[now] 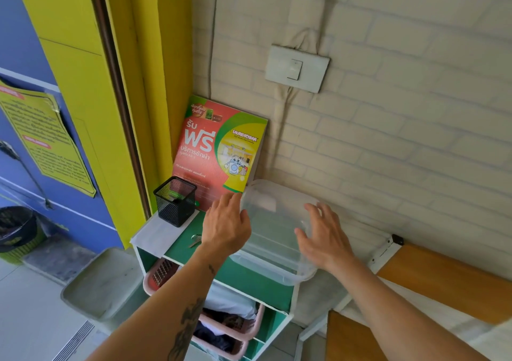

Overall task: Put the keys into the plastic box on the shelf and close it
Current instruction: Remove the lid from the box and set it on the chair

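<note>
The keys (195, 240) lie flat on the green top of the shelf (177, 243), partly hidden behind the left wrist, just to the left of the clear plastic box (273, 238). The box sits on the right part of the same shelf top, close to the white brick wall (388, 144), its near corner reaching over the shelf's front edge; whether its lid is on cannot be told through the transparent plastic. The left hand (225, 226) is at the box's left side with fingers spread and loosely curved, touching or almost touching its wall, and the right hand (322, 236) hovers over the box's right side, open with fingers apart; neither grips anything. Behind the keys a black mesh pen holder (176, 201) stands at the shelf's back left corner, and a red and green laundry poster (219, 150) leans upright against the wall. Pink baskets (235, 324) fill the lower compartments. A light switch (296, 68) is mounted on the wall above.
</note>
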{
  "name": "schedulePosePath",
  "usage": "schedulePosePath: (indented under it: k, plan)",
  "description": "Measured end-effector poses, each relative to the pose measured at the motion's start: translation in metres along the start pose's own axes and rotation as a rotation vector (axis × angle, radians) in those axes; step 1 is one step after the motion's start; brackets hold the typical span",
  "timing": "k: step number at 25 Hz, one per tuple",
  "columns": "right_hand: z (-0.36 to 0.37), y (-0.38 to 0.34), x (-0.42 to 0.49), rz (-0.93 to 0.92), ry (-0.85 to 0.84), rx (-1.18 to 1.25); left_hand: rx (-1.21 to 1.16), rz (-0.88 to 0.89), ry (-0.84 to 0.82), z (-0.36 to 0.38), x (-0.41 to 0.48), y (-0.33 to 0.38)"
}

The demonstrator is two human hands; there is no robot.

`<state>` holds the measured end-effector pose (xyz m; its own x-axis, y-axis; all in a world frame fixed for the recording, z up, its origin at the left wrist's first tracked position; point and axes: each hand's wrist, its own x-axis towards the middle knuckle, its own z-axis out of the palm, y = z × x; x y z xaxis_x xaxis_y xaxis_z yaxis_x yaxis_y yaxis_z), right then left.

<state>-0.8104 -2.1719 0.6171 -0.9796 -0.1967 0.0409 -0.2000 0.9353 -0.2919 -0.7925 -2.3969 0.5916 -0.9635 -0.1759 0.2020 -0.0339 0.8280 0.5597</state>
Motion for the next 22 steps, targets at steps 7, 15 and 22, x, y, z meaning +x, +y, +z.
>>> schedulePosePath:
  k: [7,15,22]
  plan:
    - [0.019,0.01,-0.009,0.275,-0.07,0.3,0.167,-0.022,-0.211,0.021,0.004,0.023]
    - [0.021,-0.004,-0.016,0.306,0.002,0.425,0.136,-0.049,-0.174,0.015,-0.004,0.042]
    - [-0.006,0.009,-0.05,0.238,0.164,0.329,0.091,-0.061,-0.064,0.01,-0.037,0.073]
